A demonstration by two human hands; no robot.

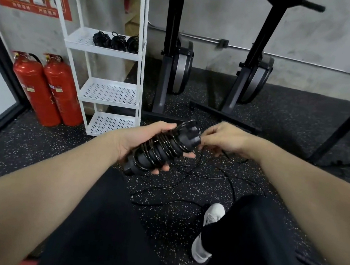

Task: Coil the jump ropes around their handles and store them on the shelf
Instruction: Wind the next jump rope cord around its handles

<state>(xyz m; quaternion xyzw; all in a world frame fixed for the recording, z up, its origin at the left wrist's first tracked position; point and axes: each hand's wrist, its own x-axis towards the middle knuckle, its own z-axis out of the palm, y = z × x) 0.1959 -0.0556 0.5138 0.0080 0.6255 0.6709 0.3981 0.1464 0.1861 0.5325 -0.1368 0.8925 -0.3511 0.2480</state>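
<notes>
head: left hand [143, 141] grips handles [162, 146] (rope [208, 176] loose on floor).

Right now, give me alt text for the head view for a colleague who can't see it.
The left hand grips black handles partly wrapped in rope while the right hand pinches the loose rope trailing over the floor. Three coiled ropes sit on a white shelf.

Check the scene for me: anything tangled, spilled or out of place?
Only the loose rope strewn on the floor, not yet wound onto the handles in the left hand. Three coiled ropes sit tidily on the shelf.
</notes>
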